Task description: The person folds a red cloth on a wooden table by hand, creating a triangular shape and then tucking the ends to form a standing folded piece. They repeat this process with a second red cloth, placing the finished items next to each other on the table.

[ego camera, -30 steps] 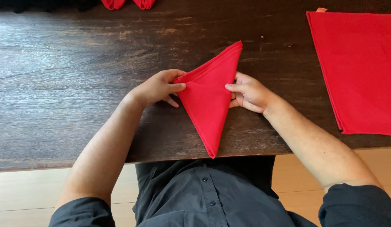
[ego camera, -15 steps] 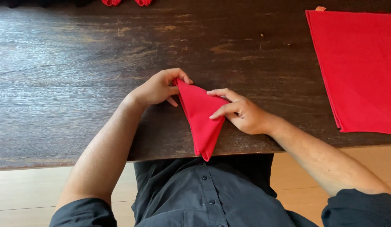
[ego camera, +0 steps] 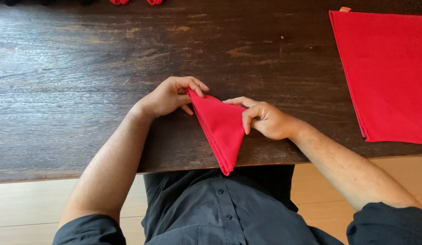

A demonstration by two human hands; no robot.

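A red cloth napkin (ego camera: pixel 220 129) lies folded into a narrow triangle on the dark wooden table (ego camera: pixel 84 81), its tip hanging just past the near edge. My left hand (ego camera: pixel 172 96) pinches the napkin's upper left corner with fingers and thumb. My right hand (ego camera: pixel 265 119) rests on the right side of the napkin, fingers curled and pressing on the folded edge.
A stack of flat red cloths (ego camera: pixel 385 75) lies at the right end of the table. Two small red items (ego camera: pixel 134 2) peek in at the far edge. The table's near edge runs just in front of my dark shirt.
The napkin's upper right point has been folded over to the left, so the wide triangle is now narrower. My right hand moved left and down with the fold; the left hand stayed put.
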